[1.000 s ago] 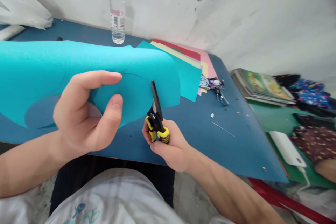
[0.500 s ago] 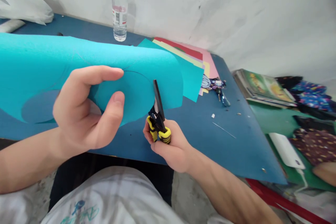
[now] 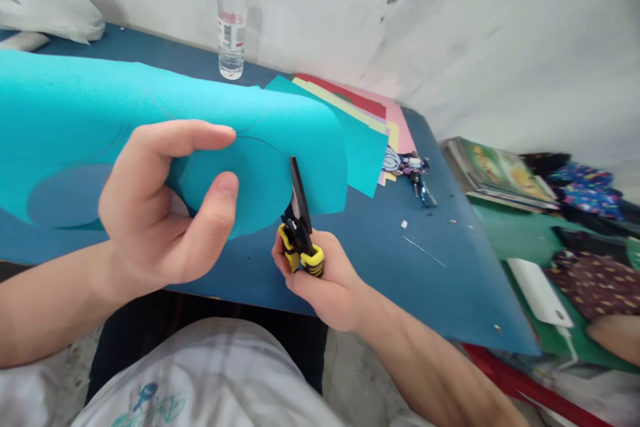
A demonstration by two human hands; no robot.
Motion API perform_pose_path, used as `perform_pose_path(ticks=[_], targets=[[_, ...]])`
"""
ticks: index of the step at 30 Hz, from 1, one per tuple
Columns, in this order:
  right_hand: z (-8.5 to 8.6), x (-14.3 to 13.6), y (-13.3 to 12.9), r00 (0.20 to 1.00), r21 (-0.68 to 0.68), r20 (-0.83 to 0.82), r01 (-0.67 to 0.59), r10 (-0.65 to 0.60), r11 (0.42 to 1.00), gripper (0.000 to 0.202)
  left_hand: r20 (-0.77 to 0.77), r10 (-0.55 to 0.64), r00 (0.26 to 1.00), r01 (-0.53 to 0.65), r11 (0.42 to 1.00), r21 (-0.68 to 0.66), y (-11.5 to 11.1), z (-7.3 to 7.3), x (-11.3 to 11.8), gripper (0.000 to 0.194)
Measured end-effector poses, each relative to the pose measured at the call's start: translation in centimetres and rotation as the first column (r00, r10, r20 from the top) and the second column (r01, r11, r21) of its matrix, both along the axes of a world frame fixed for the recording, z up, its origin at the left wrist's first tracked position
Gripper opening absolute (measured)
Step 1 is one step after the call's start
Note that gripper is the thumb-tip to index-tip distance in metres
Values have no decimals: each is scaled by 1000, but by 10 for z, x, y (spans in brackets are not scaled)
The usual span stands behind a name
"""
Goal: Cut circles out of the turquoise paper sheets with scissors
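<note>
A large turquoise sheet of paper (image 3: 310, 147) is held up above the table, with curved pencil lines on it and a rounded gap cut out at its left. My left hand (image 3: 170, 200) grips the sheet at its lower middle, thumb in front and index finger curled over the drawn circle; the other fingers are partly hidden. In my right hand (image 3: 325, 280) is a pair of scissors (image 3: 300, 227) with black and yellow handles. Their blades point up and sit on the sheet along the right side of the drawn curve.
Behind the sheet stands a clear water bottle (image 3: 231, 27). Coloured papers (image 3: 370, 147) lie on the blue table (image 3: 390, 300), near a keyring (image 3: 415, 170) and a thin stick (image 3: 424, 251). At right are booklets (image 3: 505, 170), a white power bank (image 3: 540, 293) and another person's arm (image 3: 617, 337).
The scissors and the sheet's right edge have shifted very slightly left and down. The left hand keeps its grip, and the view has tilted a little.
</note>
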State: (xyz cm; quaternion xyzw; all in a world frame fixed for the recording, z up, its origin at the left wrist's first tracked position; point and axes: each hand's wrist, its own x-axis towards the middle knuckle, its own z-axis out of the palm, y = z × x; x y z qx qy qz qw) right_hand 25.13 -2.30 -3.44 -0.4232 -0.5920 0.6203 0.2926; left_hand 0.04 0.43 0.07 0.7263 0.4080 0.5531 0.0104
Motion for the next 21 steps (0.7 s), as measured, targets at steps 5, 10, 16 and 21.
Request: perform_pose_path(ticks=[5,10,16,21], targets=[[-1,1,0,1000,-9,-8,-2,2,1000,18,2,14,1000,-14,1000,2,2,2,0,34],[-6,5,0,999,10,9,-37,37,999,18,-14,28,999,-29,999,-28,3,6,2,29],[-12,7,1,999,-6,21,-29,30,1000,16,14,-41,999,42,999,-30,7,9,5,21],[-10,7,2,1000,-17,4,-9,9,1000,14,59,-117,991,120,992,-44,10,7,5,25]])
